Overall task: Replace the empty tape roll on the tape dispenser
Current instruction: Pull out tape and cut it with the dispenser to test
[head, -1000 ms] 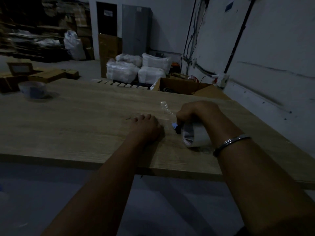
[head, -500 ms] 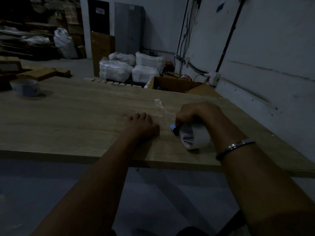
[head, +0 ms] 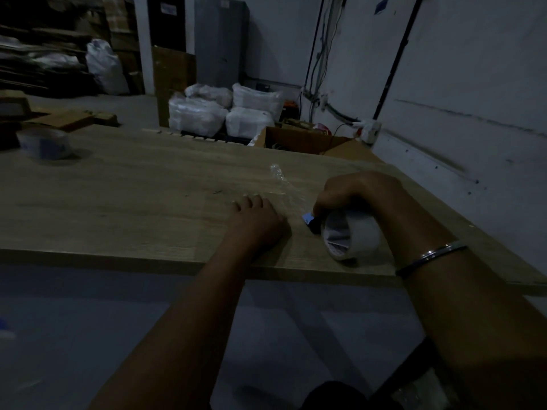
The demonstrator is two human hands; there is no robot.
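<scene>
My right hand (head: 355, 193) curls over tape dispenser (head: 349, 232) with tape roll, near bench (head: 148, 202) front edge. My left hand (head: 257, 223) rests beside it, grip loose, holding nothing. Clear tape strip (head: 281, 184) stuck ahead on bench. Step, I think: testing new roll. Next: cut strip clean.

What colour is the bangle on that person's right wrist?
Silvery metal, with a darker band along it; the bangle shows in the head view, though the light is dim.

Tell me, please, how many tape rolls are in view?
2. One roll stands near the table's front edge, under the right hand. Another roll lies far left. Others may hide in the dark.
</scene>
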